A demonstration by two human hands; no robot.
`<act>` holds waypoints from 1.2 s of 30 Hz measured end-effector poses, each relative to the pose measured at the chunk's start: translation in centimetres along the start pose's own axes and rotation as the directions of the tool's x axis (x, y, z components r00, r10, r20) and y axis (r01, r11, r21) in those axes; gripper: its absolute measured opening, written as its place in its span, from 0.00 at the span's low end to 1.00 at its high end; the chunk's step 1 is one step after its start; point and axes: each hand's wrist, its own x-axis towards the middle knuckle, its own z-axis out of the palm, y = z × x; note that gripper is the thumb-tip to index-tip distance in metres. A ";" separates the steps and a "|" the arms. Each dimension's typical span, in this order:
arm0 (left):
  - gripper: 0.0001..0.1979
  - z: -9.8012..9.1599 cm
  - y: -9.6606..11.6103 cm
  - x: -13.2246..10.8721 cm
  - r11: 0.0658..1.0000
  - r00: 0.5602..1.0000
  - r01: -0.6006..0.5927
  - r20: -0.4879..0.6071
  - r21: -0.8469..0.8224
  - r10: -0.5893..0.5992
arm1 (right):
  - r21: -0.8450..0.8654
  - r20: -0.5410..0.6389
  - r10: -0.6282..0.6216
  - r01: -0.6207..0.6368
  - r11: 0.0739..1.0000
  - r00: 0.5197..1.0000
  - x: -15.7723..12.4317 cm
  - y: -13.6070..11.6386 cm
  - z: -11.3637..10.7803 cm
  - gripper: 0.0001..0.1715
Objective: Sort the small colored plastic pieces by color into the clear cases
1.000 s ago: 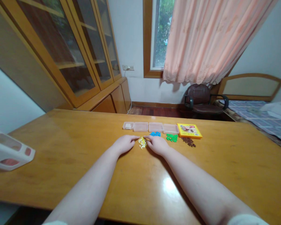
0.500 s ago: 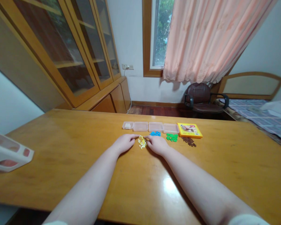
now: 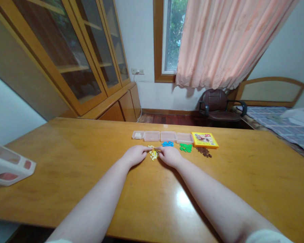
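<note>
A small pile of pale and deeper yellow pieces point(image 3: 153, 155) lies on the wooden table, too small to make out singly. From the left, my left hand point(image 3: 136, 156) reaches its stretched index finger over the pile's far edge; the other fingers bend under. On the other side, my right hand point(image 3: 170, 156) rests with fingertips at the pile's right edge, its index finger pointing in. No piece shows lifted in either hand. Blue pieces point(image 3: 167, 144), green pieces point(image 3: 185, 147) and brown pieces point(image 3: 204, 152) lie in separate heaps to the right.
Behind the heaps stand clear plastic trays point(image 3: 152, 136) in a row, a smaller clear box point(image 3: 138, 135) at their left end. A yellow box point(image 3: 205, 140) with printed cover lies right. A white plastic holder point(image 3: 12, 165) sits at the table's left edge. Beyond is a chair point(image 3: 215, 104).
My left index finger has moved slightly right and down across the top of the yellow pile. The right hand stays nearly still. The view has shifted a little.
</note>
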 end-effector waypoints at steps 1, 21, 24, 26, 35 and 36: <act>0.23 0.0 -0.1 0.0 1.000 1.000 0.007 -0.002 0.005 -0.007 | -0.004 0.000 -0.002 0.002 1.000 1.000 0.0 0.0 0.1 0.23; 0.20 0.3 -0.1 0.1 1.000 0.999 0.019 -0.043 -0.006 -0.019 | 0.072 -0.059 0.027 -0.023 0.997 0.998 0.1 0.5 0.1 0.21; 0.22 0.7 0.0 0.2 1.000 1.000 -0.020 -0.009 -0.019 0.020 | 0.050 -0.040 0.013 -0.011 0.999 0.999 0.0 0.4 -0.1 0.21; 0.22 0.8 0.0 0.3 0.999 0.999 -0.034 -0.004 -0.030 0.033 | 0.035 -0.032 0.007 -0.006 0.999 0.999 -0.1 0.3 -0.2 0.21; 0.18 -0.2 0.4 -0.2 0.996 0.996 -0.065 -0.068 -0.054 0.062 | 0.012 0.010 -0.096 0.096 0.995 0.995 -0.1 0.3 0.0 0.23; 0.18 -0.3 0.5 -0.2 0.996 0.996 -0.072 -0.063 -0.061 0.068 | 0.014 0.004 -0.076 0.075 0.997 0.997 -0.1 0.3 0.0 0.23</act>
